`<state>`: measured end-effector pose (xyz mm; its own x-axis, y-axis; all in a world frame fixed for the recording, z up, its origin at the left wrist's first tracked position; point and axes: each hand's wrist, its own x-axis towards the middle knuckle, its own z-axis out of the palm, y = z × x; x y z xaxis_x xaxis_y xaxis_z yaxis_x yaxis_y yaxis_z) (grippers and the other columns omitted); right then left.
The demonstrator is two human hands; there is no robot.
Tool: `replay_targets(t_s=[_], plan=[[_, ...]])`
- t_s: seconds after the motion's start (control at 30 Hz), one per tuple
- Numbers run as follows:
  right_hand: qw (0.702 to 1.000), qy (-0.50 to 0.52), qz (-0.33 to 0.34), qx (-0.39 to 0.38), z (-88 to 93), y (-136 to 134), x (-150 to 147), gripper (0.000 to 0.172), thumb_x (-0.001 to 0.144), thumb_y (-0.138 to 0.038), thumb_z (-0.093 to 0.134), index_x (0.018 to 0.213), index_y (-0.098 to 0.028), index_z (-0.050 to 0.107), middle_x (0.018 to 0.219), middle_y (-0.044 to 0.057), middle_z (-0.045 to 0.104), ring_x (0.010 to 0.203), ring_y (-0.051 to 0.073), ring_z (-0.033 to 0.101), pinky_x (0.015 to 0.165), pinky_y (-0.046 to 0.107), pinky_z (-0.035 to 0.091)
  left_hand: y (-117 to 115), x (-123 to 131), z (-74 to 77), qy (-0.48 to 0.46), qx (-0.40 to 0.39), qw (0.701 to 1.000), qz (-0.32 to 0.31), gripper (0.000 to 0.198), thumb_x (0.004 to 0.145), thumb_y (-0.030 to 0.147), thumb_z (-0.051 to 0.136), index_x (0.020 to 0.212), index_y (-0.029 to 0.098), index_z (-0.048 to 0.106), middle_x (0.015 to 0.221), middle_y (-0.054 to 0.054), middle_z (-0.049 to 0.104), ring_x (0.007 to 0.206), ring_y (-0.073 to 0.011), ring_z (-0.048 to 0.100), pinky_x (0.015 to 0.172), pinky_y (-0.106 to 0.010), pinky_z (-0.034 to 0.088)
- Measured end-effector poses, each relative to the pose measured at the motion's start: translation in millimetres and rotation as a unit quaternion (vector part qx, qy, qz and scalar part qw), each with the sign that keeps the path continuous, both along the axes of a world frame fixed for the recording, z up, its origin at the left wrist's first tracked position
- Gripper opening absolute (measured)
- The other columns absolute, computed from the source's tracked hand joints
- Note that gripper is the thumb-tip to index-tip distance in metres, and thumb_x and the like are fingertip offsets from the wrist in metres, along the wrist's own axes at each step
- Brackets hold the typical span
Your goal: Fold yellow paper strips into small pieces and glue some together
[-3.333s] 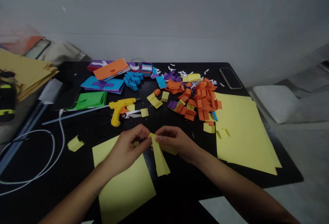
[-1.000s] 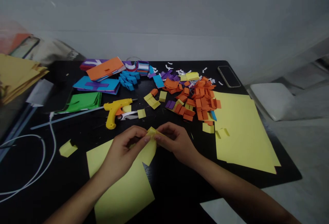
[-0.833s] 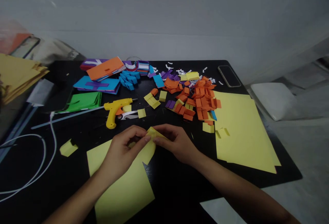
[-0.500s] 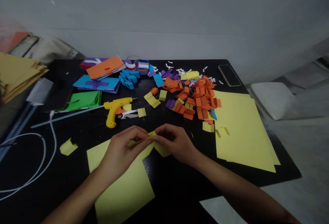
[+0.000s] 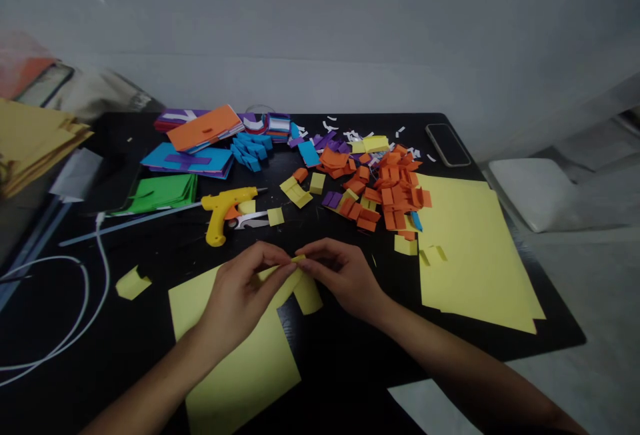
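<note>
A small yellow paper piece (image 5: 307,294) is pinched between both hands, its lower part hanging below the fingertips. My left hand (image 5: 250,282) grips it from the left with thumb and forefinger. From the other side, my right hand (image 5: 345,275) pinches its upper edge. The fingers partly cover the fold at the top. Beneath my left hand and forearm lies a larger yellow sheet (image 5: 250,368). Past the fingertips rest a yellow glue gun (image 5: 217,214) and scissors (image 5: 250,221), partly hidden by paper bits.
Folded orange paper pieces (image 5: 397,188) are heaped at the centre right, beside stacked yellow sheets (image 5: 470,255) and a phone (image 5: 447,144). Folded coloured paper (image 5: 187,159) lies at the back left. A white cable (image 5: 105,262) loops along the left side of the black table (image 5: 350,375).
The yellow paper between my fingers has turned slightly, and its hanging part now points more straight down. Both hands stay nearly in place.
</note>
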<state>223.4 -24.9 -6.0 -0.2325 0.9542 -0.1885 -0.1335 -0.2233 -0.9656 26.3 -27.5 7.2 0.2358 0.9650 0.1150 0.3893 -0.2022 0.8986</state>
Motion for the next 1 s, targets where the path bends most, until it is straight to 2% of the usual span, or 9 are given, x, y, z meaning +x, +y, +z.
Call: replay_targets(t_s=[0.17, 0.3, 0.43, 0.87, 1.0], plan=[[1.0, 0.015, -0.008, -0.022, -0.5, 0.2, -0.6, 0.019, 0.081, -0.035, 0.084, 0.094, -0.022, 0.079, 0.089, 0.002, 0.081, 0.081, 0.016, 0.076, 0.073, 0.026, 0.058, 0.4, 0.0, 0.4, 0.048, 0.044, 0.998, 0.019, 0.007, 0.093, 0.027, 0.073, 0.09, 0.022, 0.068, 0.083, 0.002, 0.072, 0.073, -0.0128, 0.068, 0.06, -0.021, 0.051], [0.999, 0.023, -0.01, -0.029, 0.4, -0.2, -0.7, 0.02, 0.08, -0.036, 0.084, 0.093, -0.022, 0.079, 0.088, 0.002, 0.081, 0.081, 0.016, 0.076, 0.073, 0.027, 0.059, 1.0, -0.1, 3.4, 0.058, 0.079, 0.995, 0.012, 0.003, 0.093, 0.024, 0.073, 0.096, 0.022, 0.072, 0.087, 0.001, 0.074, 0.076, -0.013, 0.07, 0.064, -0.021, 0.053], [0.999, 0.019, -0.011, -0.035, 1.1, -0.4, -0.7, 0.022, 0.079, -0.038, 0.085, 0.092, -0.021, 0.079, 0.087, 0.002, 0.081, 0.08, 0.017, 0.076, 0.072, 0.027, 0.059, 1.7, -1.2, 5.6, 0.054, 0.103, 0.993, -0.007, 0.006, 0.094, 0.022, 0.073, 0.099, 0.023, 0.075, 0.089, 0.0, 0.076, 0.075, -0.0129, 0.07, 0.058, -0.02, 0.051], [1.0, -0.001, -0.012, -0.014, 3.1, -1.5, -0.7, 0.022, 0.082, -0.04, 0.082, 0.091, -0.02, 0.078, 0.085, 0.003, 0.08, 0.077, 0.017, 0.075, 0.068, 0.027, 0.058, 1.9, -2.1, 7.9, 0.045, 0.09, 0.995, 0.0, 0.006, 0.092, 0.022, 0.073, 0.096, 0.024, 0.078, 0.086, 0.001, 0.079, 0.069, -0.0132, 0.07, 0.057, -0.021, 0.051], [1.0, -0.015, -0.022, 0.012, 2.7, -2.7, -1.1, 0.022, 0.083, -0.038, 0.082, 0.099, -0.022, 0.08, 0.089, 0.003, 0.081, 0.082, 0.018, 0.076, 0.072, 0.027, 0.059, 1.1, -4.2, 7.2, 0.046, 0.105, 0.993, 0.0, 0.006, 0.092, 0.023, 0.073, 0.096, 0.025, 0.078, 0.087, 0.001, 0.079, 0.07, -0.0139, 0.07, 0.061, -0.023, 0.052]])
